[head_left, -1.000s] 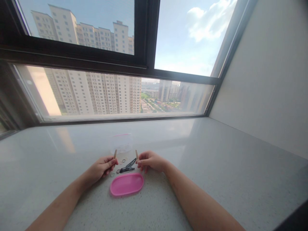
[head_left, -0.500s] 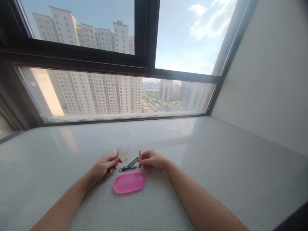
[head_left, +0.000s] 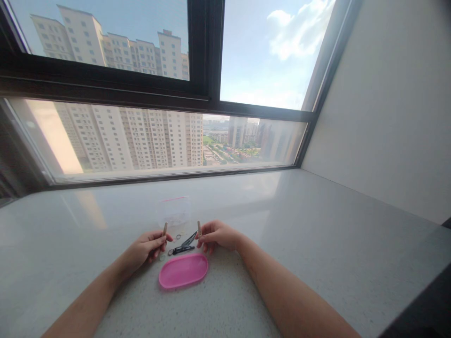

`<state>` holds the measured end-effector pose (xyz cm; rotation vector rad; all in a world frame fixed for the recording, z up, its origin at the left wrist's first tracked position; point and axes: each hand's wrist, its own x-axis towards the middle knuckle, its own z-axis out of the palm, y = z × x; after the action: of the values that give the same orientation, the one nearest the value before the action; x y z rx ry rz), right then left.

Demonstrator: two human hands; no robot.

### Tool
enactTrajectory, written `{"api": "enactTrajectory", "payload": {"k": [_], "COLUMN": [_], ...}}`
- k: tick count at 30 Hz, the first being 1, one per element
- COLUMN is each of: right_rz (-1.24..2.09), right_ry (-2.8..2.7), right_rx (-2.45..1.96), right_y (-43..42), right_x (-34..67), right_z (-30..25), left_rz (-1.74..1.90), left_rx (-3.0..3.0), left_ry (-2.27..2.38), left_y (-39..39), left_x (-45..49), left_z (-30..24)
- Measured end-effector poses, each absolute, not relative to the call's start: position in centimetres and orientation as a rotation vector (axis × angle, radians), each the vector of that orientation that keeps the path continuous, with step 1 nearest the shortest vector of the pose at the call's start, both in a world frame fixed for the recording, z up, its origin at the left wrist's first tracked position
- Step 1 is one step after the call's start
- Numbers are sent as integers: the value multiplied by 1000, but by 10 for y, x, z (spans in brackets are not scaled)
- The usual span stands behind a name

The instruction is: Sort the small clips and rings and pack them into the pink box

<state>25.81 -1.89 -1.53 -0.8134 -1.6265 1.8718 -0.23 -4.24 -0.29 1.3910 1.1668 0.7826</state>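
Note:
Between its thumb and fingers, my left hand pinches a slim beige hair clip, which points upward. My right hand is closed on a similar slim clip, also upright. Two black snap hair clips lie crossed on the surface between my hands, the right hand close to their far end. Beside them are small dark hair ties, with some pale loops partly hidden by my left fingers. Nearest to me sits a pink oval tray with nothing in it.
A clear zip bag with a pink seal lies flat behind the clips. Everything rests on a speckled pale countertop. A dark-framed window borders the back, and a white wall rises on the right.
The whole view has shifted, so the scene sits slightly further left. Both hands keep their clips, and nothing on the countertop has visibly moved.

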Motion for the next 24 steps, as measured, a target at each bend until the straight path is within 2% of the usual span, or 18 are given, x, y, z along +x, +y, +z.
{"api": "enactTrajectory", "payload": {"k": [24], "right_rz": [1826], "right_ry": [-1660], "right_rx": [-770], "right_y": [-17], "right_x": [257], "right_z": [-19], "left_rz": [820], "left_rx": [1345], "left_ry": [1135], "left_y": [-41], "left_x": [-4], "left_z": [-6]}}
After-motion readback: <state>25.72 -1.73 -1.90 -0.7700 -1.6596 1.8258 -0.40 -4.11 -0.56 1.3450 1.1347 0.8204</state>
